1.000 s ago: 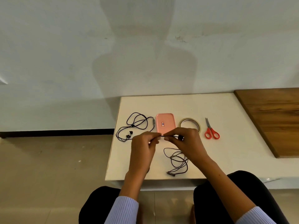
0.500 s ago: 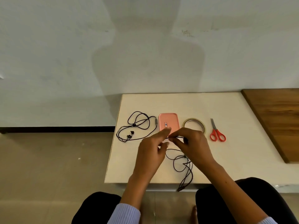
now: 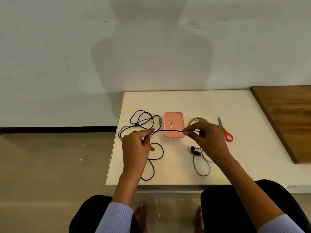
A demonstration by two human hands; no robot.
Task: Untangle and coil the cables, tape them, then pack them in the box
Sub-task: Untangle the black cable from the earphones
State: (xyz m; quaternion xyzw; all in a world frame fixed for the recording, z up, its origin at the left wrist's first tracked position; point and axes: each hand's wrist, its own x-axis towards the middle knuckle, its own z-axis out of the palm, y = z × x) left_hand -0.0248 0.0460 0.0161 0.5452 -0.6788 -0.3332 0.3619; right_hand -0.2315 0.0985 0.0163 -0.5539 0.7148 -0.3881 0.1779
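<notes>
one white table [image 3: 193, 101] at centre frame, a wooden board [image 3: 286, 118] at its right edge, pale wall above and tiled floor lower left. two hands: left hand [image 3: 136, 145] and right hand [image 3: 207, 140] each pinch the black cable [image 3: 168, 130], stretched taut between them over the one pink box [image 3: 173, 124]. a second cable [image 3: 143, 121] lies left of the box; one tape roll [image 3: 198, 119], one pair of red scissors [image 3: 225, 130] to its right

small red-bordered white label [image 3: 170, 124] on the lid of the pink box [image 3: 173, 121], centre of frame, its dark marks too small to read
</notes>
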